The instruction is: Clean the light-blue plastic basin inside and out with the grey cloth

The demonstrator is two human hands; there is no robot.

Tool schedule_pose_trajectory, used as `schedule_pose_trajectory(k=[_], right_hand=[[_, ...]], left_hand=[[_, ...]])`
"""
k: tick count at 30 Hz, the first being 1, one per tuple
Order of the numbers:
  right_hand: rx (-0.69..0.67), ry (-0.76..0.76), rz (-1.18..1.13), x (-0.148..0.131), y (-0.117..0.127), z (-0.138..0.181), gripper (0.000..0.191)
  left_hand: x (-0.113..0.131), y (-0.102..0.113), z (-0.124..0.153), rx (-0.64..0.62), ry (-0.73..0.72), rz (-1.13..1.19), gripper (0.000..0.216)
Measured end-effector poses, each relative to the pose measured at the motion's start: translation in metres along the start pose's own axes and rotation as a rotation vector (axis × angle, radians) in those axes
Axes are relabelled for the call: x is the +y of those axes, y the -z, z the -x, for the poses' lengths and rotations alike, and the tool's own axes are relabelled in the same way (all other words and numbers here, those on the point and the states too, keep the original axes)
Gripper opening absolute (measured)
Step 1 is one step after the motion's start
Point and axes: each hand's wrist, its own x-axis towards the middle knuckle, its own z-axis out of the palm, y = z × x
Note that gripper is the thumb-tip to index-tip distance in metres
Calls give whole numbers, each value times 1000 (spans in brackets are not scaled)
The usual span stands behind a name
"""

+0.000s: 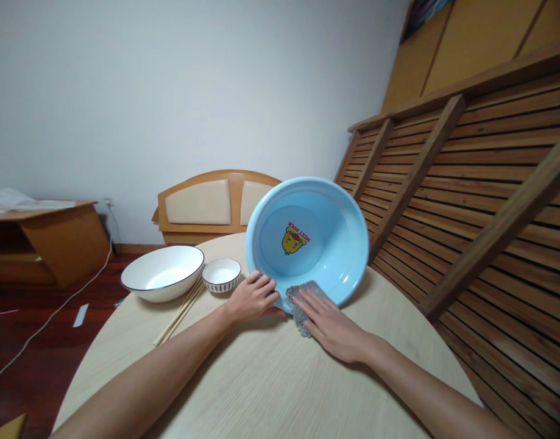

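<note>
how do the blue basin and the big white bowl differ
The blue basin is tilted up, its inside facing the camera; the white bowl stands upright. The basin has a yellow duck print inside; the bowl shows a plain white inside and dark rim. Both are wide, open vessels.

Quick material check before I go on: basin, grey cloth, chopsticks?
Basin: probably plastic, smooth and glossy, with bright highlights and a printed duck.
Grey cloth: soft textile, perhaps microfibre or terry; fuzzy surface, ruffled edge.
Chopsticks: likely wood or bamboo, judging by the pale tan colour; finish unclear.
</note>
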Motion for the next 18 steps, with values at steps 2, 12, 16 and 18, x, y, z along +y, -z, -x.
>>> schedule_pose_trajectory(k=[2, 12, 16, 18], right_hand=[[8, -14, 18, -6, -1, 4, 59], [71, -31, 16, -23, -11, -31, 64], [100, 47, -16, -6, 4, -24, 58], [105, 54, -20, 9, 15, -15, 56]], left_hand=[[1, 0, 0, 6, -2, 2, 44], [3, -4, 3, 17, 71, -9, 37], [0, -5, 2, 30, 119, 6, 39], [-2, -4, 1, 37, 143, 24, 40]])
